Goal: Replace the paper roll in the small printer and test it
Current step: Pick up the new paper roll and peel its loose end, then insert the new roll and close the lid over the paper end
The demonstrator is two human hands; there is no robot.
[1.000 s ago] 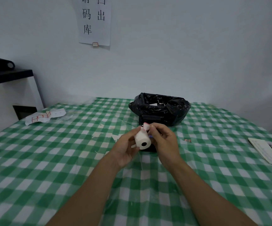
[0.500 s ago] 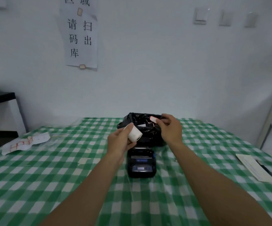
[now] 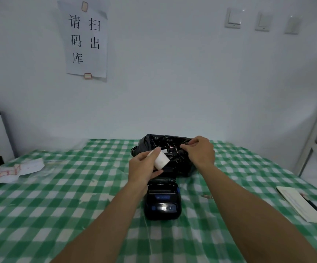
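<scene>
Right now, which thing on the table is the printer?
On the green checked table, find the crumpled black bag at the far middle. Directly in front of it sits the printer: a small, rigid black box with a lit front panel, unlike the soft bag.

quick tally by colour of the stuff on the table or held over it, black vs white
black: 2, the printer and the bin bag
white: 3, the paper roll in the left hand, the label sheet, the notepad
total: 5
</scene>
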